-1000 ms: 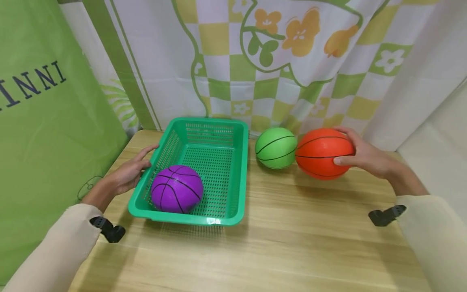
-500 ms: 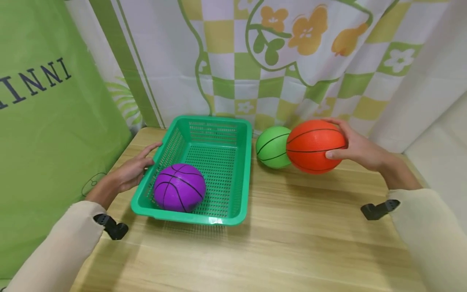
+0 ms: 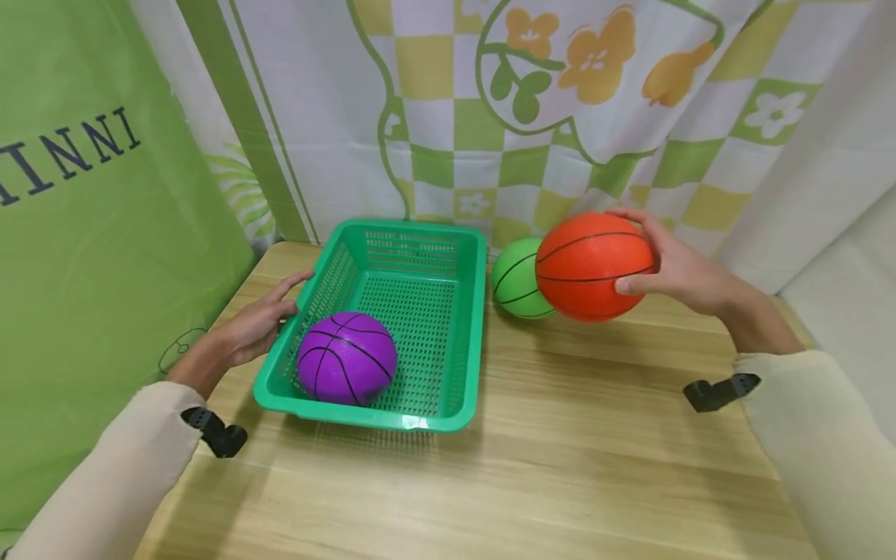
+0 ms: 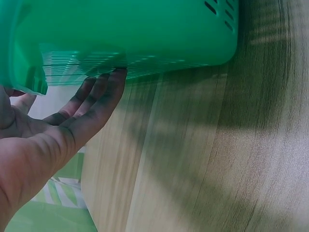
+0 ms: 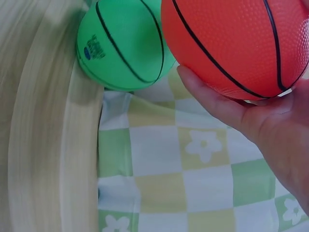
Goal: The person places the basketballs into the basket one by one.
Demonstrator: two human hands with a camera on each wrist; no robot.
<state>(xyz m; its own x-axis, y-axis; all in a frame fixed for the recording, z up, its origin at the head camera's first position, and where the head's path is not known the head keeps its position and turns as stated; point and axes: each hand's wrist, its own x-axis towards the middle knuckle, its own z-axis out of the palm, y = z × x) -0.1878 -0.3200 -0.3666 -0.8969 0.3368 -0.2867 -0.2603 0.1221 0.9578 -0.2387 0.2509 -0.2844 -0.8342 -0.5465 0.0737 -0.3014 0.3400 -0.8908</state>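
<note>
My right hand grips a red toy basketball from its right side, thumb in front and fingers behind. The ball is raised off the table, overlapping a green toy basketball that sits by the curtain. In the right wrist view, the red ball rests against the palm side of the hand. My left hand touches the left side of a green plastic basket; its fingers lie fairly straight against the outer wall below the rim. A purple toy basketball lies inside the basket, front left.
A wooden table carries everything. Behind it hangs a checked, flowered curtain, close to the green ball and basket. A green cloth with dark letters covers the left side, and a pale wall stands at right.
The red ball has risen off the table and moved left in my right hand, now covering part of the green ball. My left hand stays at the basket; the head view has shifted slightly.
</note>
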